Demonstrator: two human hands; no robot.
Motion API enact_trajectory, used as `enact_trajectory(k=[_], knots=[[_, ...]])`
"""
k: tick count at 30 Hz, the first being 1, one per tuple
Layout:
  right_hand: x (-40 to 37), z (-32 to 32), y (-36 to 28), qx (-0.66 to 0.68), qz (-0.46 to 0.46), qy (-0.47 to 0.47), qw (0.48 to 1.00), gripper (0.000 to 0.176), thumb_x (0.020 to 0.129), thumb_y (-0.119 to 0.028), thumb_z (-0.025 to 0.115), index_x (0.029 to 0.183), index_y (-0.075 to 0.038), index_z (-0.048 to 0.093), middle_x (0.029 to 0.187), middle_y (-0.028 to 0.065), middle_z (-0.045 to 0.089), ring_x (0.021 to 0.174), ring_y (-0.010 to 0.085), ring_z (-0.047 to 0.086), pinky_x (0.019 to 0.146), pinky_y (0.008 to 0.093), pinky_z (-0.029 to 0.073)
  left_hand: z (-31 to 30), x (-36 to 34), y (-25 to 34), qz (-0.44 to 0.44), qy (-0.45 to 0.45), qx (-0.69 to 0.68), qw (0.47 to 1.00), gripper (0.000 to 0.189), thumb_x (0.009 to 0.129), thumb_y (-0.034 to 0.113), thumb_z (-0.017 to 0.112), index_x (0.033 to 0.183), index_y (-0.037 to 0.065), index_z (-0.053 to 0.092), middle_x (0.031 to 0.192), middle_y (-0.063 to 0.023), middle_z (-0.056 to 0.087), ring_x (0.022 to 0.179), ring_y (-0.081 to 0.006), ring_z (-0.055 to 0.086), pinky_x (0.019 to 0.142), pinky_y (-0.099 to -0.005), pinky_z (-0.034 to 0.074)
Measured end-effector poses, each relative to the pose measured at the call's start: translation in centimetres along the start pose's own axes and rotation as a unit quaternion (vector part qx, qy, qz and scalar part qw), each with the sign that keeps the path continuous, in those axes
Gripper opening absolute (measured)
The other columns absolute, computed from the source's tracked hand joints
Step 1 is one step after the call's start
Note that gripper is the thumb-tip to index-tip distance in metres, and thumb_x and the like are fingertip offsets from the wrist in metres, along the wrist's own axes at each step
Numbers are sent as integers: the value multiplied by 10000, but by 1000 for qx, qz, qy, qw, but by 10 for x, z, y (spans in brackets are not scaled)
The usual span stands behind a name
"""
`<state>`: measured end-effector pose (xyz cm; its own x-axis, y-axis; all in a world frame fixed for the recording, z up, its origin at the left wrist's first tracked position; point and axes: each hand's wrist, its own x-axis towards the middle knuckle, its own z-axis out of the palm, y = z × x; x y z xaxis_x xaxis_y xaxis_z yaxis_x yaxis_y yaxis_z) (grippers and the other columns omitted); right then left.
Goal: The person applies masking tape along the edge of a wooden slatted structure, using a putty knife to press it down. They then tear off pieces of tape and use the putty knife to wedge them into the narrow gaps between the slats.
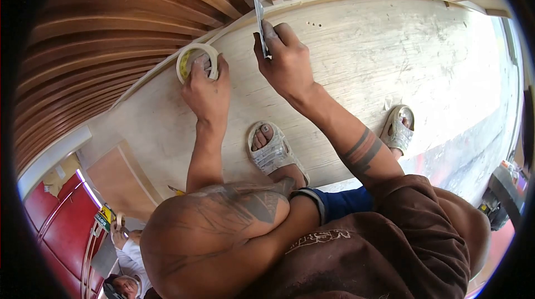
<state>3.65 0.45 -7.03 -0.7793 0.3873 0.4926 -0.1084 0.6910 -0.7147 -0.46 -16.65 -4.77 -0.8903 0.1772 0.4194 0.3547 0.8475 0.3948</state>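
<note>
My left hand point(207, 90) is closed on a roll of masking tape point(180, 66), its fingers inside the ring. The roll is cream, with yellow showing on the inner core. To its right, my right hand point(287, 62) grips a putty knife point(258, 12) with a thin, flat metal blade that points up towards the slats. Its handle is mostly hidden by my fingers. Both hands are above a pale wooden board point(345, 48), close to the border where the brown wooden slats point(122, 15) meet it.
My sandalled feet point(273, 146) rest on the pale board, which has scuffs and small dark holes. A brown panel point(120, 179) lies at the lower left. Below it, a person point(131, 254) in a white top holds up a ring-shaped roll. Dark equipment point(501, 193) stands at the right.
</note>
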Motion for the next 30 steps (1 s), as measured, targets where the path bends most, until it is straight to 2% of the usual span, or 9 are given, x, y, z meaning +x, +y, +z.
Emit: enact_trajectory(k=[3, 8, 12, 16, 18, 22, 26, 28, 30], knots=[[-2, -5, 3, 5, 2, -16, 1000, 302, 936, -66, 787, 1224, 15, 743, 873, 144, 627, 633, 342, 658, 574, 452, 559, 0, 1, 3, -5, 3, -14, 1000, 277, 885, 222, 866, 968, -19, 755, 884, -222, 784, 785, -423, 772, 715, -484, 616], [-3, -16, 5, 43, -103, -90, 990, 297, 936, -81, 800, 1224, -31, 751, 928, 136, 674, 690, 351, 692, 613, 443, 577, 1, 3, -2, -1, 4, 3, 1000, 254, 881, 191, 861, 1039, 8, 786, 917, -201, 803, 814, -395, 793, 739, -452, 620], [11, -29, 11, 76, -39, -81, 993, 226, 932, -66, 803, 1153, -30, 773, 895, 130, 675, 720, 353, 697, 627, 446, 562, 1, 0, -2, -24, -4, -22, 999, 276, 881, 209, 870, 1044, 2, 787, 909, -199, 804, 798, -375, 799, 734, -437, 624], [27, -41, 32, 52, -63, -108, 991, 252, 927, -108, 802, 1173, -60, 784, 940, 115, 711, 762, 350, 716, 676, 442, 593, 0, -2, -1, -15, -2, 6, 1000, 264, 886, 206, 866, 1016, -9, 784, 887, -192, 804, 780, -360, 801, 723, -436, 625], [34, -51, 39, 63, -33, -142, 987, 213, 949, -120, 807, 1146, -40, 788, 955, 122, 720, 756, 348, 721, 666, 433, 586, -3, -2, 1, -19, 4, -11, 1000, 240, 873, 219, 865, 933, 12, 759, 829, -197, 772, 731, -411, 755, 672, -480, 606], [43, -61, 57, 99, -9, -120, 988, 183, 960, -110, 810, 1120, -21, 792, 981, 135, 741, 754, 325, 734, 665, 398, 587, -11, -9, 2, -19, 24, -25, 999, 250, 853, 219, 875, 933, 16, 753, 805, -202, 760, 721, -422, 745, 657, -486, 600], [53, -71, 59, 35, -11, -127, 991, 147, 963, -100, 805, 1082, -15, 792, 978, 125, 742, 756, 326, 733, 661, 398, 582, -23, -27, 13, -2, -5, -38, 999, 252, 833, 188, 873, 956, 10, 743, 779, -215, 738, 695, -442, 724, 635, -492, 590], [55, -68, 59, 30, -67, -109, 991, 147, 960, -104, 808, 1084, -26, 795, 968, 120, 738, 769, 337, 730, 672, 413, 584, -28, -37, 24, -25, -45, -51, 997, 233, 828, 149, 876, 930, -21, 754, 839, -217, 772, 746, -403, 774, 676, -445, 614], [51, -62, 55, 35, -51, -112, 992, 145, 957, -96, 804, 1086, -31, 793, 976, 128, 739, 782, 352, 729, 680, 424, 584, -25, -50, 30, -8, -47, -54, 997, 221, 822, 133, 881, 932, -8, 752, 826, -198, 765, 730, -389, 767, 671, -444, 611]])
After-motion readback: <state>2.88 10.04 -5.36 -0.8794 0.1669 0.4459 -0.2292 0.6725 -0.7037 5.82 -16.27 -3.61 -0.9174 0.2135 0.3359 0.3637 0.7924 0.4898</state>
